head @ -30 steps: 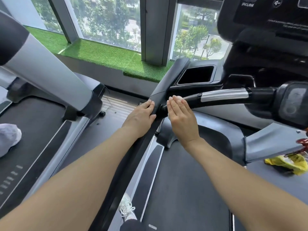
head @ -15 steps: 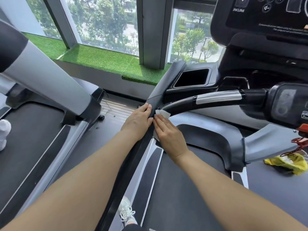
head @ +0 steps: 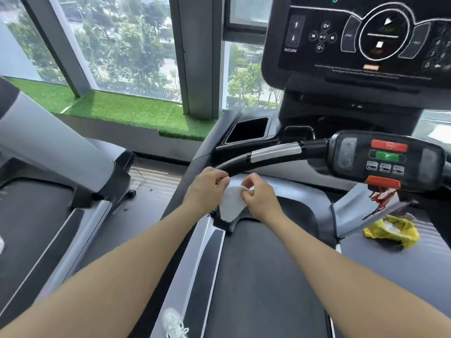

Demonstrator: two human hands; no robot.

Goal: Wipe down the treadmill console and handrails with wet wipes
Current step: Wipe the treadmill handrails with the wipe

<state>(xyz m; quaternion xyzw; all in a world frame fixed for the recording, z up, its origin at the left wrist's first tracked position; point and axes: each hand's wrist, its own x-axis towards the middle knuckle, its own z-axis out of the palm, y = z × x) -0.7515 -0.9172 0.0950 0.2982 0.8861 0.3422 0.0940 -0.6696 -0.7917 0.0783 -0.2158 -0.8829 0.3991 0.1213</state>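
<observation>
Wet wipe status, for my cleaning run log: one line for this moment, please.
stage: regripping | wet wipe: pinched by both hands, off handrail | left hand | right hand | console: untouched

Treadmill deck (head: 268, 276) — a crumpled yellow wrapper (head: 393, 231) lies beside it.

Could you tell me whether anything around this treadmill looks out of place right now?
Yes: a crumpled yellow wrapper lies on the deck right of the belt, like litter. Both hands hold the white wipe below the handrail, which looks normal.
</observation>
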